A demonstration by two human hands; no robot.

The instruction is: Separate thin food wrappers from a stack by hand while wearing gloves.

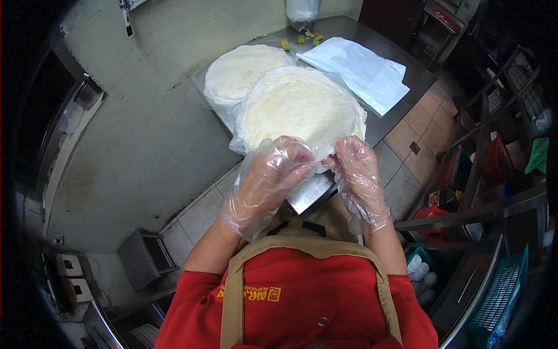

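A large round stack of thin pale sheets [301, 104] lies on clear plastic at the near end of a steel table. At its near edge, my left hand [279, 174], in a clear disposable glove, pinches the sheet's rim between thumb and fingers. My right hand [357, 170], gloved likewise, grips the rim just beside it, its fingers curled. The two hands almost touch. Behind and to the left rests a second round pale stack [244, 72]. Folded white plastic bags [357, 70] lie to the right of the stacks.
Yellow-green tape rolls [314, 38] and a filled clear bag [303, 13] stand at the back of the steel table [392, 52]. A wall [144, 131] borders the left side. Metal racks with a green basket [497, 296] are on the right.
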